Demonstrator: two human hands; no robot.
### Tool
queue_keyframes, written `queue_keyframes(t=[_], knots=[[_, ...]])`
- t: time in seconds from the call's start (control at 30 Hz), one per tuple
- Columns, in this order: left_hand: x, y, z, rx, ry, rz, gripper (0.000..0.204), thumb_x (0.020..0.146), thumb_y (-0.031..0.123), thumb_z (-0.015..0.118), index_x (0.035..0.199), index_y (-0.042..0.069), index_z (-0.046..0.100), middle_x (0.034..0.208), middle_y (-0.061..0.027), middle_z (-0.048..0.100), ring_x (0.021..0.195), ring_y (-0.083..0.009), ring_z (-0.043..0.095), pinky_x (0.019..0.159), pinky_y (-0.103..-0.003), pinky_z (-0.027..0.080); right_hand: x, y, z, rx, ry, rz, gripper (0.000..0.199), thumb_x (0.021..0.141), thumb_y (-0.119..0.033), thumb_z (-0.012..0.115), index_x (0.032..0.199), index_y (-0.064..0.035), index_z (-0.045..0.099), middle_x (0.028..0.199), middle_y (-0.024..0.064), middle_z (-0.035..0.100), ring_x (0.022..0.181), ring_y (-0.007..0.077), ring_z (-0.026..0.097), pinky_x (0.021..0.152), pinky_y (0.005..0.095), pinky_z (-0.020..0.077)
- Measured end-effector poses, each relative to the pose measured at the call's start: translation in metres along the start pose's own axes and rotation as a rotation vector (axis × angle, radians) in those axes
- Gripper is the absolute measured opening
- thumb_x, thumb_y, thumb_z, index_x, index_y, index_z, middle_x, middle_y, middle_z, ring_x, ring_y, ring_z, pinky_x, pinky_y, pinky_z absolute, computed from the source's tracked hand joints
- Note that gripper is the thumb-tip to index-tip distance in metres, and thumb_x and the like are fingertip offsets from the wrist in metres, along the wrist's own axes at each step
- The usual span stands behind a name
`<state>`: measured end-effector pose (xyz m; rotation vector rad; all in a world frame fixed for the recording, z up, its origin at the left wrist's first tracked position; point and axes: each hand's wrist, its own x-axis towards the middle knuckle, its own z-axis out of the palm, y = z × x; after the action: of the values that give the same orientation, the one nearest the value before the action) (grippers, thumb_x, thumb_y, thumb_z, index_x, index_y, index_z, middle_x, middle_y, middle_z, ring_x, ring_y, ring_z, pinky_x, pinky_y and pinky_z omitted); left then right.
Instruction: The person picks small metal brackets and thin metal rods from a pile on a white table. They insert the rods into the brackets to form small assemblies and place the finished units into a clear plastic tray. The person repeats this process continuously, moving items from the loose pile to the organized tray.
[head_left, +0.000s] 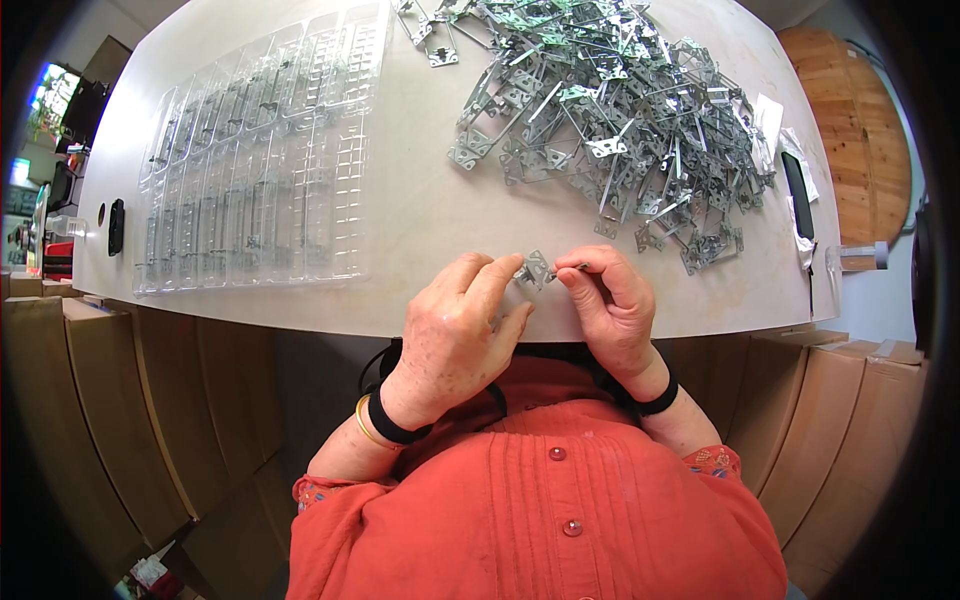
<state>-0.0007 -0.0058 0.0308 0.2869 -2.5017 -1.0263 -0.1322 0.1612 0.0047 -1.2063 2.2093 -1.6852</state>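
A small silvery metal bracket (540,270) with holes in its flat plate is between my two hands, above the table's near edge. My left hand (450,325) curls in from the left, its index fingertip at the bracket's left end. Its thumb stands apart below, and the other fingertips are hidden. My right hand (615,310) is closed, thumb and index finger pinching the bracket's right end. Whatever else lies in that pinch is too small to tell. Beyond my hands spreads a large heap of similar metal brackets (610,110) with thin rods and holed plates.
A clear plastic compartment tray (370,200) holding metal parts covers the table's left. The white table (420,220) has a curved near edge. On the right lie a black phone-like object (797,190) and white paper (768,125). Cardboard boxes (110,390) stand below both sides.
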Motion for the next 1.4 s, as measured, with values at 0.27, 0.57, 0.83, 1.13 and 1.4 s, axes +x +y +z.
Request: queue_keyframes(t=[0.27, 0.57, 0.83, 1.13, 1.4], knots=[[-0.0001, -0.0012, 0.0004, -0.005, 0.011, 0.015, 0.046, 0.080, 0.006, 0.087, 0.124, 0.005, 0.074, 0.106, -0.0144, 0.073, 0.086, -0.0306, 0.072, 0.072, -0.039, 0.059, 0.0013, -0.0028, 0.0007, 0.007, 0.005, 0.039, 0.009, 0.099, -0.007, 0.079, 0.106, -0.0052, 0.073, 0.096, 0.0062, 0.074, 0.083, 0.0165, 0.068, 0.075, 0.0293, 0.0541], [-0.0009, -0.0025, 0.0002, -0.015, 0.018, 0.023, 0.046, 0.080, 0.007, 0.088, 0.124, 0.004, 0.073, 0.107, -0.0150, 0.073, 0.087, -0.0316, 0.072, 0.073, -0.040, 0.058, 0.0010, -0.0022, 0.0006, 0.013, -0.002, 0.038, 0.008, 0.100, -0.005, 0.078, 0.106, -0.0049, 0.073, 0.096, 0.0061, 0.074, 0.083, 0.0163, 0.068, 0.075, 0.0290, 0.0539], [-0.0019, -0.0023, 0.0000, -0.023, 0.026, 0.019, 0.046, 0.080, 0.006, 0.087, 0.124, 0.003, 0.073, 0.107, -0.0143, 0.072, 0.084, -0.0307, 0.071, 0.072, -0.039, 0.058, 0.0012, -0.0031, 0.0004, -0.020, -0.009, 0.015, 0.010, 0.100, -0.002, 0.077, 0.109, -0.0037, 0.074, 0.097, 0.0066, 0.074, 0.083, 0.0162, 0.067, 0.075, 0.0287, 0.0537], [-0.0016, -0.0030, 0.0003, -0.027, 0.011, 0.007, 0.047, 0.081, 0.006, 0.087, 0.125, 0.004, 0.073, 0.107, -0.0138, 0.072, 0.079, -0.0278, 0.070, 0.069, -0.037, 0.058, 0.0010, -0.0040, 0.0000, 0.003, -0.012, 0.043, 0.009, 0.098, -0.005, 0.080, 0.105, -0.0043, 0.074, 0.095, 0.0057, 0.073, 0.083, 0.0161, 0.067, 0.074, 0.0291, 0.0537], [-0.0016, -0.0026, 0.0000, -0.025, 0.014, 0.012, 0.047, 0.081, 0.006, 0.087, 0.125, 0.004, 0.073, 0.107, -0.0134, 0.072, 0.079, -0.0276, 0.070, 0.069, -0.037, 0.058, 0.0033, -0.0041, -0.0003, -0.021, -0.020, 0.000, 0.008, 0.099, -0.006, 0.080, 0.104, -0.0045, 0.074, 0.095, 0.0053, 0.074, 0.082, 0.0160, 0.067, 0.074, 0.0287, 0.0533]])
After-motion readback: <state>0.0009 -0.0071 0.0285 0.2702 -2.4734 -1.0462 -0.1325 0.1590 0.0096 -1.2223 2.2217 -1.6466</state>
